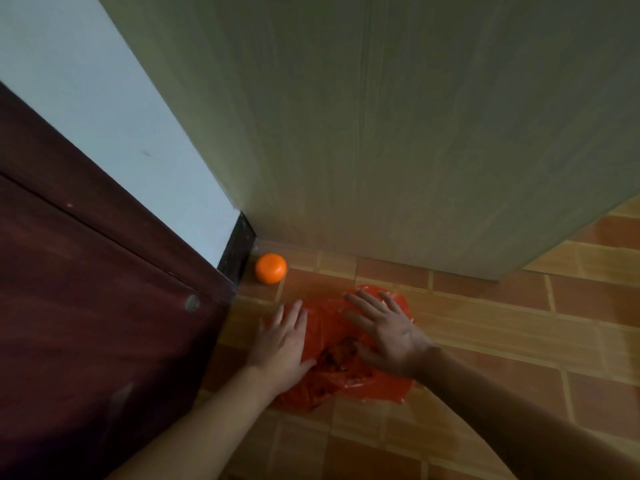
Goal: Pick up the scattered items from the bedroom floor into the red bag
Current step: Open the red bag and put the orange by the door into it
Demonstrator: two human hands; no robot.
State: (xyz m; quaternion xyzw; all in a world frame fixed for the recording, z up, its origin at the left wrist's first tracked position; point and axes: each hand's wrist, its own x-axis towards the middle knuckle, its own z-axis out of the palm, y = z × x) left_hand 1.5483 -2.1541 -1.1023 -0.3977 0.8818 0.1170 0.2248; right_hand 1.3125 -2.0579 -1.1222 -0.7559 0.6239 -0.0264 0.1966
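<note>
One red plastic bag [363,382] lies crumpled on the brick-patterned tiled floor [485,341], near the corner where a dark reddish-brown door [86,289] meets a strip of pale blue wall [104,98] and a tall grey-green wood-grain cabinet [381,133]. Two bare hands are over the bag. The left hand [282,344] lies palm down on the bag's left edge, its fingers [294,313] straight and slightly spread, gripping nothing. The right hand [388,332] is over the bag's far right part, its fingers [363,301] straight and fanned apart, thumb towards the bag's rumpled middle; whether it presses the plastic cannot be told. One orange mandarin [270,268] sits on the floor in that corner, just beside the black skirting [237,251], apart from the bag and both hands.
</note>
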